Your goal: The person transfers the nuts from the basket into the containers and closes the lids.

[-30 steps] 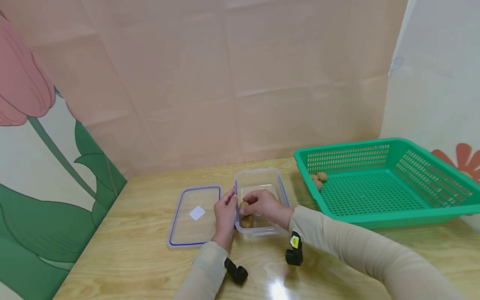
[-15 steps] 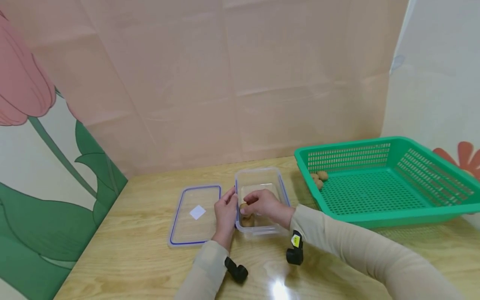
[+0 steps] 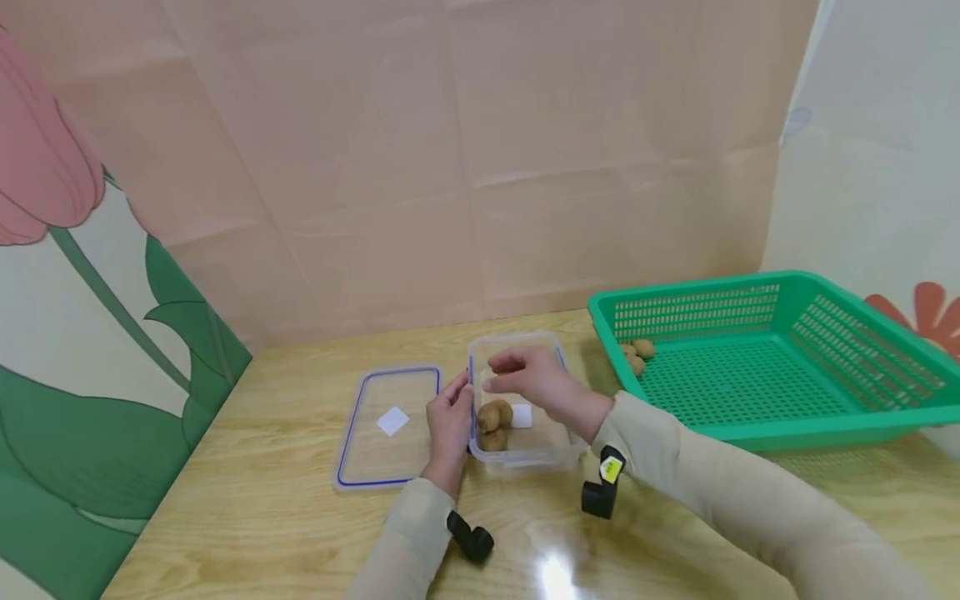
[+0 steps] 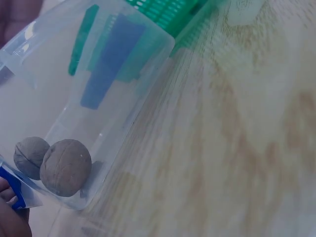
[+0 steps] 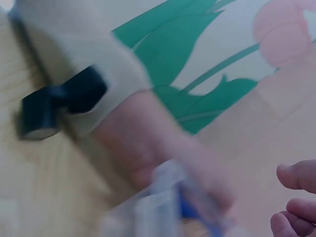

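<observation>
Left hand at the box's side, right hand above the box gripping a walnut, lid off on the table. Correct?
Not the grip: the right hand above the box is empty, as the head view's gap between thumb and fingers shows. The left hand and lid are as you say.

Walnuts (image 3: pixel 493 417) in container (image 3: pixel 525 457); lid (image 3: pixel 378 458) left

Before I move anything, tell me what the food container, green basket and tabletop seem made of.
Food container: probably clear, glossy plastic; walnuts show through its walls. Green basket: likely moulded plastic, smooth, with regular slots. Tabletop: wood or wood-look laminate, glossy; grain and a bright reflection show.
</observation>
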A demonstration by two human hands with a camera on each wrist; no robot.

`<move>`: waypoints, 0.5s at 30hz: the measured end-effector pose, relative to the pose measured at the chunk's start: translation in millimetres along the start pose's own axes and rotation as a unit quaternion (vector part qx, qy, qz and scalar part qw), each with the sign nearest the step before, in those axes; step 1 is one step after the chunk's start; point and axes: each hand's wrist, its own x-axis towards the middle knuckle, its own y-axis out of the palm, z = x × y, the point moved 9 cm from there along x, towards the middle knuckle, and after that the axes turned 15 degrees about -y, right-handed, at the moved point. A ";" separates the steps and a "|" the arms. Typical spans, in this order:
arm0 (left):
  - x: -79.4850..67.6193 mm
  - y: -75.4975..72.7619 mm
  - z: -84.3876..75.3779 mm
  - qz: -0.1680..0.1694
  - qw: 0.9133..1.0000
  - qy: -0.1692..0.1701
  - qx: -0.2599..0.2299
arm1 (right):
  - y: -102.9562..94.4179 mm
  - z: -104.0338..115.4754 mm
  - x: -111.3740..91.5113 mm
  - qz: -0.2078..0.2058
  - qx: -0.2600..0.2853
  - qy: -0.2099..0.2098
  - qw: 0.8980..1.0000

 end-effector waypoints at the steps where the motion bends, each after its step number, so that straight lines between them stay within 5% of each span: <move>1: 0.3 0.3 0.3 0.000 1.000 -0.001 0.001 | -4.3 5.5 0.4 0.000 0.002 -0.002 1.000; 15: -1.3 -0.5 -1.6 -0.008 1.000 -0.002 0.000 | -91.7 29.8 2.6 -0.055 0.008 0.001 0.998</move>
